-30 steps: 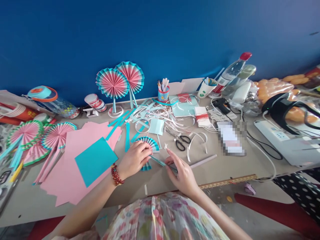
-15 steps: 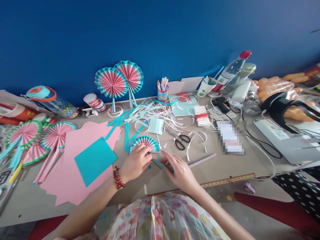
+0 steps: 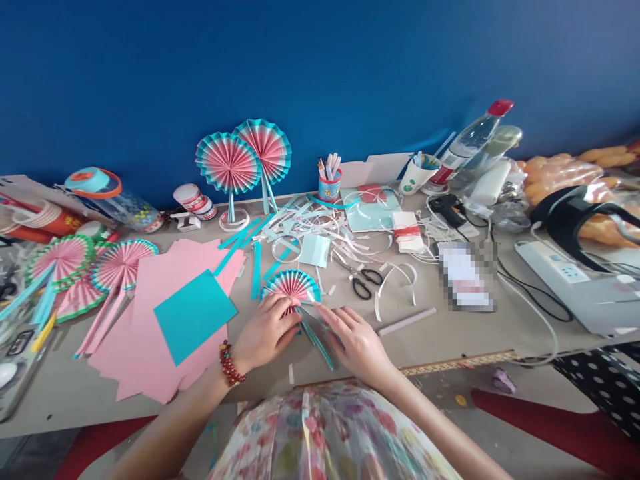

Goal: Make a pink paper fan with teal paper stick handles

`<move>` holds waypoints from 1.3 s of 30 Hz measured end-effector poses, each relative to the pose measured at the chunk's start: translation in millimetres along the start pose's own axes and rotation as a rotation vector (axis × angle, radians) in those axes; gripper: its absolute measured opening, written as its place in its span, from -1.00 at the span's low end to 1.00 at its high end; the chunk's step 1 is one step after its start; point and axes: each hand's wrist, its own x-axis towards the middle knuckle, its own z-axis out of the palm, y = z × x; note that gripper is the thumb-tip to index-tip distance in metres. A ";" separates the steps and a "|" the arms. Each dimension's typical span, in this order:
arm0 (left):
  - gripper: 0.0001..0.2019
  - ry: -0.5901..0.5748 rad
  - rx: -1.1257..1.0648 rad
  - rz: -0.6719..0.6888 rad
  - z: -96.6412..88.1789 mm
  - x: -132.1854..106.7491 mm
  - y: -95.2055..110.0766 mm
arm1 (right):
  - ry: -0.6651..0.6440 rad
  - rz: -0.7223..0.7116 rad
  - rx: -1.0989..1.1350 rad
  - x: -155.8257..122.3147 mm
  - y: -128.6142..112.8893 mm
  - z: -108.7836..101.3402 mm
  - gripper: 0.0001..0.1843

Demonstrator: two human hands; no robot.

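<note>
A small pleated paper fan (image 3: 291, 283), pink in the middle with white and teal edging, is half spread on the table in front of me. My left hand (image 3: 267, 331) grips its lower left part near the centre, fingers bent over the folds. Teal folded paper strips (image 3: 319, 345) run down to the right from the fan, between my two hands. My right hand (image 3: 359, 341) lies on the other side with fingers stretched out, the index fingertip at the fan's right edge. Its thumb stays apart from the index finger.
Pink paper sheets (image 3: 145, 313) lie left under a teal square (image 3: 196, 317). Beyond the fan are paper scraps (image 3: 300, 220), scissors (image 3: 367, 281) and a pen cup (image 3: 329, 185). Two finished fans (image 3: 229, 163) lean on the blue wall. A phone (image 3: 465, 277) and a glue gun (image 3: 449, 210) lie right.
My right hand has let go of the teal strips and its fingertips have moved to the fan's right edge. The fan is more visible, and the strips now hang down toward me.
</note>
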 end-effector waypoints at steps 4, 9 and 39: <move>-0.83 0.026 0.006 0.000 2.0 -3.0 -1.0 | 0.026 -0.083 0.015 2.1 -4.9 5.2 -0.24; -0.85 0.058 -0.009 -0.023 2.1 -9.0 4.0 | 0.052 -0.053 0.038 2.4 -9.3 9.4 -0.12; -0.95 0.630 -0.068 -0.402 -0.9 -50.4 20.8 | 0.077 -0.137 0.378 53.5 -35.4 -4.8 -0.56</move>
